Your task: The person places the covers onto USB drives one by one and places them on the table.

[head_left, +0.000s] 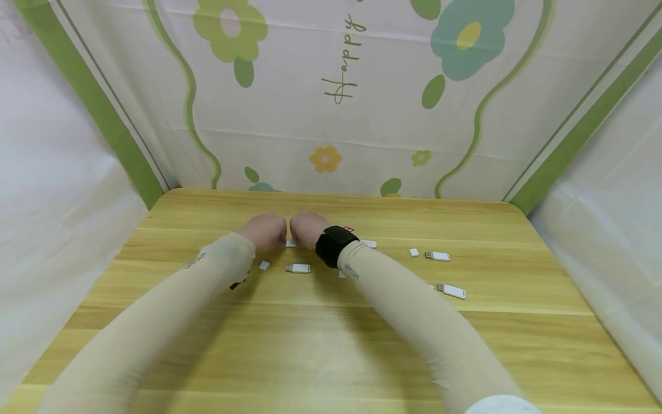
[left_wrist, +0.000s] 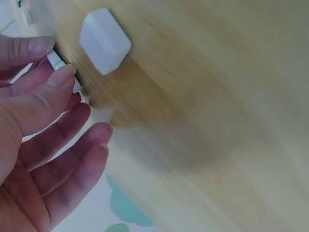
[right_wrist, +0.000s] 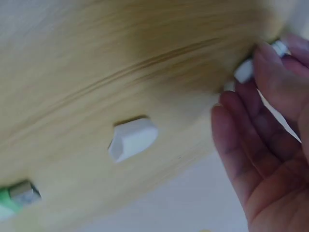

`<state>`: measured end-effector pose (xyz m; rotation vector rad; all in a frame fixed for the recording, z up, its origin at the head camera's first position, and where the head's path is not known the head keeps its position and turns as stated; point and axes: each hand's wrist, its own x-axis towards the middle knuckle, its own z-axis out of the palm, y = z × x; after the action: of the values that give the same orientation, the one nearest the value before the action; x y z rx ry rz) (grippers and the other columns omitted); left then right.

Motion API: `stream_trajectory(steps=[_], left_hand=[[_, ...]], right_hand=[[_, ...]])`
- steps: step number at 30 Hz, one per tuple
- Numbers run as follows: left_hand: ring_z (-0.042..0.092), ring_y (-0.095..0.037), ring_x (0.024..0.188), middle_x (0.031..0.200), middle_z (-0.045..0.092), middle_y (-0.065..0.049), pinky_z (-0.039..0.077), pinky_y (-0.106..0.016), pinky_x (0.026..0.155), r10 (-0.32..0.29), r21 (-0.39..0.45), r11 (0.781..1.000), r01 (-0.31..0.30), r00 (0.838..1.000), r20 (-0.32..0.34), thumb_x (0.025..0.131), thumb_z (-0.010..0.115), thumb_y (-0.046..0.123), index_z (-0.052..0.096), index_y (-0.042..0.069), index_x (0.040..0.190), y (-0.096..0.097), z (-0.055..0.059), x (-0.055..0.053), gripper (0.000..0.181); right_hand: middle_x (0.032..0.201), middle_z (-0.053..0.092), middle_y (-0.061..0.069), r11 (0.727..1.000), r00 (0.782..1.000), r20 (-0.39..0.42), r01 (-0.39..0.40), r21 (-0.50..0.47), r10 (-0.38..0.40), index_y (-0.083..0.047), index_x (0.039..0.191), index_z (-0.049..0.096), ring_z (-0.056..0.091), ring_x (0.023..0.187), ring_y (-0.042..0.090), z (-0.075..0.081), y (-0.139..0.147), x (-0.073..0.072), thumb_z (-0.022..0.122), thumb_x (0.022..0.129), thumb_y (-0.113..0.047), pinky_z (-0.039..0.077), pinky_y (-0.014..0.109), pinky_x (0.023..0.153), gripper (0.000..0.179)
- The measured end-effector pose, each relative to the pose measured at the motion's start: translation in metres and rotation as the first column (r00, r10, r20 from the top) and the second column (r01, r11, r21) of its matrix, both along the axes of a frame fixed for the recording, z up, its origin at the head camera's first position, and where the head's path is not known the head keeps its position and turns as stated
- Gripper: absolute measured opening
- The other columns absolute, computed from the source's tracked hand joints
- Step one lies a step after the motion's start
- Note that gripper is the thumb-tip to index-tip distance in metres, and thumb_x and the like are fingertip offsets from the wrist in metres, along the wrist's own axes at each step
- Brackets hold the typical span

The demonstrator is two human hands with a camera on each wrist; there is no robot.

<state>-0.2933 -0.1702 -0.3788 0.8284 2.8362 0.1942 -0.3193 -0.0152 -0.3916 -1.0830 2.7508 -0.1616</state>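
My left hand (head_left: 266,230) and right hand (head_left: 306,229) meet near the far middle of the table, fingertips close together. Between them is a small white USB stick (head_left: 291,244), partly hidden by the fingers. The left wrist view shows my left thumb and index finger pinching one end of the stick (left_wrist: 76,87), the other fingers loosely spread. In the right wrist view, my right thumb and fingers pinch the stick's white end (right_wrist: 245,71). A loose white cap (left_wrist: 105,41) lies beside the left hand; another white cap (right_wrist: 133,137) lies near the right.
An uncapped USB stick (head_left: 298,268) and a cap (head_left: 264,265) lie nearer me. To the right are two more sticks, an upper one (head_left: 438,256) and a lower one (head_left: 452,291), plus a cap (head_left: 414,252). A printed curtain (head_left: 331,126) hangs behind the wooden table (head_left: 310,356).
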Motion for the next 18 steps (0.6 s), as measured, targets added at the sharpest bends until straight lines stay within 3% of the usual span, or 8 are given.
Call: stream_trajectory(steps=[3, 11, 18], left_hand=[[0.060, -0.016, 0.071, 0.075, 0.066, 0.002, 0.054, -0.035, 0.071, 0.001, -0.036, 0.999, -0.002, 0.999, -0.034, 0.083, 0.079, 0.009, 0.070, 0.009, 0.077, 0.003, -0.002, -0.002, 0.011], [0.054, -0.015, 0.064, 0.066, 0.060, 0.004, 0.050, -0.032, 0.063, 0.004, -0.104, 0.995, -0.012, 0.997, -0.081, 0.080, 0.079, 0.005, 0.063, 0.012, 0.070, 0.009, -0.006, -0.008, 0.020], [0.055, -0.017, 0.065, 0.068, 0.062, 0.001, 0.050, -0.032, 0.064, 0.006, -0.082, 0.996, -0.014, 0.995, -0.096, 0.082, 0.077, 0.004, 0.063, 0.010, 0.068, 0.007, -0.008, -0.003, 0.020]], right_hand=[[0.069, 0.053, -0.005, 1.000, 0.999, -0.037, -0.001, -0.015, 0.000, -0.013, 0.070, 0.058, 0.049, 0.067, 0.012, -0.005, -0.002, -0.003, 0.076, 0.083, -0.006, 0.042, 0.023, 0.061, 0.024], [0.076, 0.065, -0.004, 0.993, 0.996, -0.055, 0.062, -0.100, -0.067, -0.013, 0.075, 0.068, 0.061, 0.075, 0.014, -0.009, -0.001, -0.003, 0.082, 0.077, -0.006, 0.051, 0.026, 0.069, 0.016], [0.069, 0.060, -0.006, 0.990, 0.992, -0.061, 0.100, -0.100, -0.107, -0.013, 0.066, 0.067, 0.053, 0.065, 0.013, -0.006, -0.001, 0.007, 0.077, 0.076, 0.001, 0.046, 0.023, 0.062, 0.020]])
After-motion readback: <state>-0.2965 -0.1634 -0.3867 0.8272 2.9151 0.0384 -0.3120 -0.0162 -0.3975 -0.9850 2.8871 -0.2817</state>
